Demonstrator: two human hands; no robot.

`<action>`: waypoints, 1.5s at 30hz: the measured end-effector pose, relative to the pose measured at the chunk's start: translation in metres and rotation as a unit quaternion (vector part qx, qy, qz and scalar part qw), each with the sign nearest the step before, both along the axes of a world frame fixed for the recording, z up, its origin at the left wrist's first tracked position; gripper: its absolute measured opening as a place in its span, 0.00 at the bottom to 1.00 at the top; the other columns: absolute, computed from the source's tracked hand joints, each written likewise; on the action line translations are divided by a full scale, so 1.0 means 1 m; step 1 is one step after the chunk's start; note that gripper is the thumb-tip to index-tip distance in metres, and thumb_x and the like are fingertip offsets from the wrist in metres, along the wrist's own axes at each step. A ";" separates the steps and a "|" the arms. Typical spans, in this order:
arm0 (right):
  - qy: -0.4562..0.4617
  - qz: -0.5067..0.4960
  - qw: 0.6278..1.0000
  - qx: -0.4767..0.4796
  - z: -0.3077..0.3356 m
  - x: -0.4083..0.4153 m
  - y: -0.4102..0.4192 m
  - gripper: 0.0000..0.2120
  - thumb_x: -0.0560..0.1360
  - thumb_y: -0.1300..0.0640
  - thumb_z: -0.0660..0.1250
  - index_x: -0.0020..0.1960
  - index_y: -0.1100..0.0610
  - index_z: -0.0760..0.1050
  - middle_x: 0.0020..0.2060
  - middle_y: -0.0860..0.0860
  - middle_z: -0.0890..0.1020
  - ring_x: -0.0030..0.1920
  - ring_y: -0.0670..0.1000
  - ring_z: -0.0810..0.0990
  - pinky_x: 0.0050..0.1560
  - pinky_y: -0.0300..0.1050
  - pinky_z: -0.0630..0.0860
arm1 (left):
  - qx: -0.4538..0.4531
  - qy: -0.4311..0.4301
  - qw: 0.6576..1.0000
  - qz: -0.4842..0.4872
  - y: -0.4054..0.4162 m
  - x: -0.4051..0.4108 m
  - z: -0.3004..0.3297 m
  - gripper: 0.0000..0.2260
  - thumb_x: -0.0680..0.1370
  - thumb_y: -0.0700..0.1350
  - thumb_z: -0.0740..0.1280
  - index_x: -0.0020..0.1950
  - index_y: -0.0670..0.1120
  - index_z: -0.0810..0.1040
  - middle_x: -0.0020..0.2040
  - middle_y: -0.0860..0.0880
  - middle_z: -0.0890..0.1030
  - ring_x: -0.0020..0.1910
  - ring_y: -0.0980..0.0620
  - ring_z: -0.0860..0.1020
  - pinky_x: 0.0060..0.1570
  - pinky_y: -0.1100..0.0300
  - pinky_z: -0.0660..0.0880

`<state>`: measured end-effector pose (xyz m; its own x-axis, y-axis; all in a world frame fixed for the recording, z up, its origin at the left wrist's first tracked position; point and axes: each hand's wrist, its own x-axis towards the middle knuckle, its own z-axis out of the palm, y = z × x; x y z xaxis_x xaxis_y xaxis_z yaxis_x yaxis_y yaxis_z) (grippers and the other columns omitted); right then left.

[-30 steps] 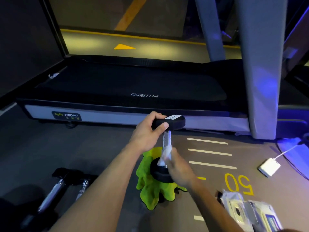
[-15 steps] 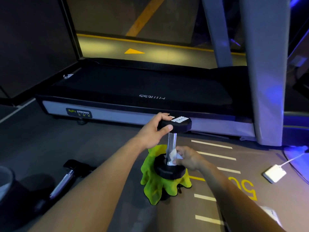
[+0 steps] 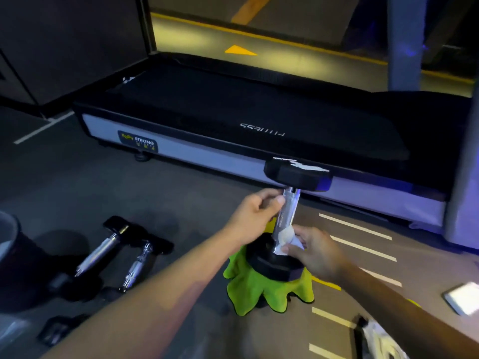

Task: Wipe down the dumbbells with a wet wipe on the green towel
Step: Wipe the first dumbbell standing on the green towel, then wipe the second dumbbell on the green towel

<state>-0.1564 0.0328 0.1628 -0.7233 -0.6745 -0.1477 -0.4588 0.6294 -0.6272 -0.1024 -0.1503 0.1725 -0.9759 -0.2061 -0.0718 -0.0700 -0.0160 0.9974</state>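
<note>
A black-headed dumbbell (image 3: 290,211) with a chrome handle stands upright on end on the crumpled green towel (image 3: 261,291). Its lower head rests on the towel and its upper head is free. My left hand (image 3: 255,216) holds the upper part of the chrome handle, thumb against the metal. My right hand (image 3: 315,251) pinches a white wet wipe (image 3: 283,240) against the bottom of the handle, just above the lower head.
Two more dumbbells (image 3: 114,252) lie on the dark floor at the left. A treadmill (image 3: 233,125) runs across behind the towel. A white adapter (image 3: 461,297) and plastic packets (image 3: 381,338) lie at the right. A dark container edge (image 3: 10,244) shows far left.
My left hand has let go of the upper head and moved down onto the chrome handle. My right hand stays with the wipe low on the handle. The view has shifted right.
</note>
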 end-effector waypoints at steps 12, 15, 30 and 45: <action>-0.032 -0.037 0.988 -0.148 -0.020 0.050 -0.033 0.11 0.80 0.46 0.65 0.49 0.48 0.85 0.43 0.41 0.87 0.46 0.41 0.84 0.51 0.46 0.79 | 0.055 0.031 0.997 0.054 -0.015 0.035 -0.018 0.10 0.84 0.51 0.63 0.53 0.48 0.81 0.43 0.48 0.83 0.37 0.56 0.79 0.36 0.61 0.77; -0.108 -0.082 0.977 -0.166 -0.051 0.090 -0.044 0.15 0.75 0.39 0.65 0.55 0.44 0.85 0.51 0.38 0.87 0.56 0.40 0.83 0.60 0.42 0.76 | 0.008 0.000 0.996 0.093 -0.044 0.076 -0.032 0.09 0.83 0.49 0.66 0.53 0.45 0.81 0.42 0.49 0.82 0.37 0.59 0.79 0.38 0.68 0.76; -0.385 -0.127 0.907 -0.114 -0.167 0.134 -0.087 0.15 0.74 0.41 0.66 0.54 0.49 0.81 0.42 0.53 0.85 0.46 0.50 0.84 0.56 0.63 0.80 | -0.005 -0.336 0.896 0.291 -0.123 0.124 -0.234 0.13 0.85 0.52 0.64 0.45 0.48 0.81 0.42 0.44 0.84 0.36 0.50 0.81 0.32 0.63 0.76; -0.389 -0.169 0.896 -0.131 -0.188 0.114 -0.108 0.13 0.83 0.50 0.64 0.55 0.59 0.79 0.50 0.58 0.83 0.52 0.56 0.83 0.55 0.52 0.83 | -0.156 -0.421 0.877 0.171 -0.163 0.083 -0.271 0.17 0.84 0.57 0.66 0.54 0.43 0.84 0.48 0.44 0.87 0.45 0.44 0.85 0.53 0.53 0.81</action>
<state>-0.0422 -0.0753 -0.0256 -0.6398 -0.5214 -0.5646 0.3712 0.4336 -0.8211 -0.0198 -0.3128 -0.0988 -0.4811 -0.6144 -0.6254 -0.8281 0.0843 0.5542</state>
